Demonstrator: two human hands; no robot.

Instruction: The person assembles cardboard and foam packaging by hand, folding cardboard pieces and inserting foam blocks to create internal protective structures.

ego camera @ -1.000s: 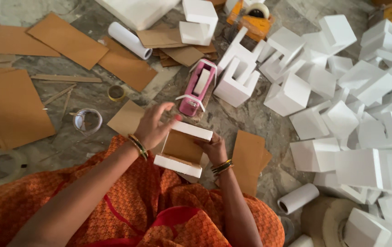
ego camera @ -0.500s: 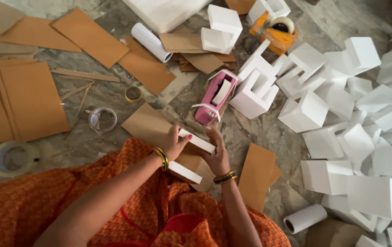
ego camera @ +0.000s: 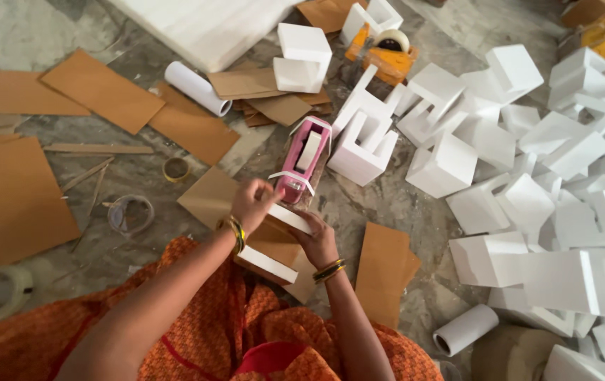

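Moved since earlier: left hand point(ego camera: 253, 203) now pinching tape at pink dispenser point(ego camera: 301, 159); right hand point(ego camera: 318, 243) clamps foam-cardboard piece point(ego camera: 274, 243). Risk: tape sticking crooked.

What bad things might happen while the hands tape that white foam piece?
The left hand reaches to the pink tape dispenser; fingers could perhaps catch its cutting edge. The right hand alone steadies the white foam piece, so it might tip or slip. The strip may stick crooked.
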